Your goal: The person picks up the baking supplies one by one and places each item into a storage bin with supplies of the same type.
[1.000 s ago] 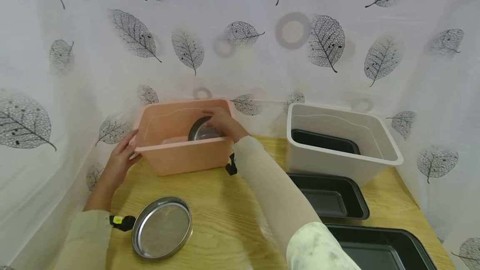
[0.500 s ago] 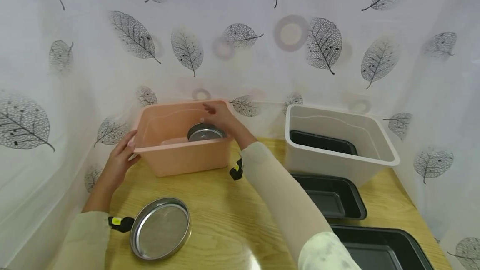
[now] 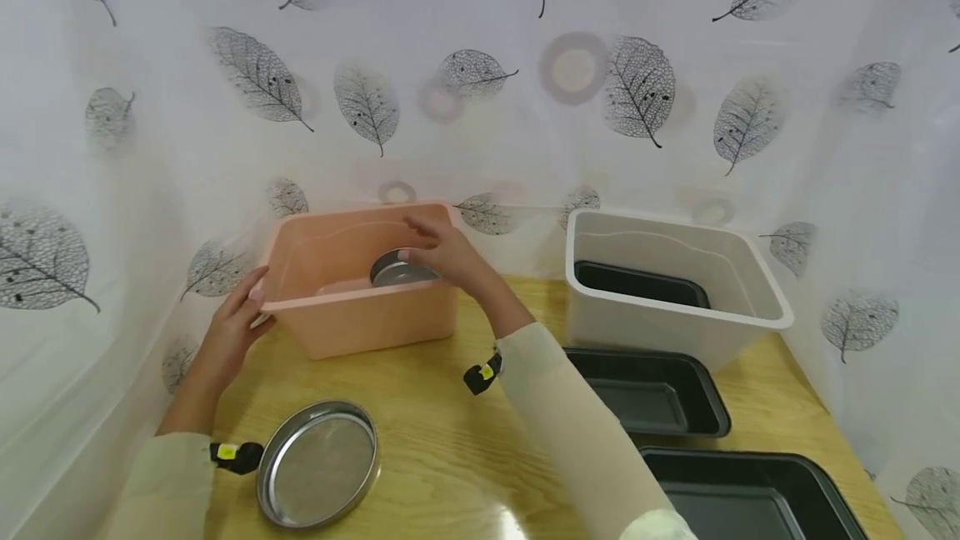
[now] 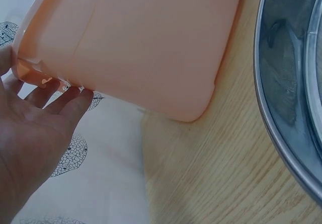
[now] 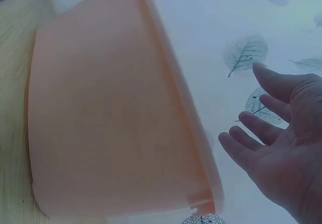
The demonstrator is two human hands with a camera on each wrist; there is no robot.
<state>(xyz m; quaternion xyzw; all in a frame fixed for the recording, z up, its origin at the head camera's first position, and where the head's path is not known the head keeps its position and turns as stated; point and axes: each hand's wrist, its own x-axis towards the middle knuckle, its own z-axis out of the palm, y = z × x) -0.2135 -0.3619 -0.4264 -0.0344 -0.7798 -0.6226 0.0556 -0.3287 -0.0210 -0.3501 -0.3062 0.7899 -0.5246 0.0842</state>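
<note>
At the back left of the table stands a salmon-pink plastic bin (image 3: pixel 367 323). My left hand (image 3: pixel 228 336) grips its left end; in the left wrist view the fingers (image 4: pixel 65 103) lie under the rim, with the thumb partly cut off at the frame's edge. My right hand (image 3: pixel 453 261) hovers over the bin's right side with spread fingers, holding nothing. Below it, inside the bin, lies a round metal dish (image 3: pixel 397 269) with a raised rim, partly hidden by the bin's front wall. A round steel sieve (image 3: pixel 318 465) sits on the table near my left wrist.
A light grey bin (image 3: pixel 675 319) at the back right contains a black pan (image 3: pixel 637 283). Two black baking pans, a smaller one (image 3: pixel 652 407) and a larger one (image 3: pixel 742 507), lie in front of it. A leaf-printed curtain (image 3: pixel 480 148) surrounds the wooden table (image 3: pixel 442 432).
My right hand has let go of the round metal dish, which now lies lower in the pink bin. The hand has risen and its fingers have spread. My left hand stays on the bin.
</note>
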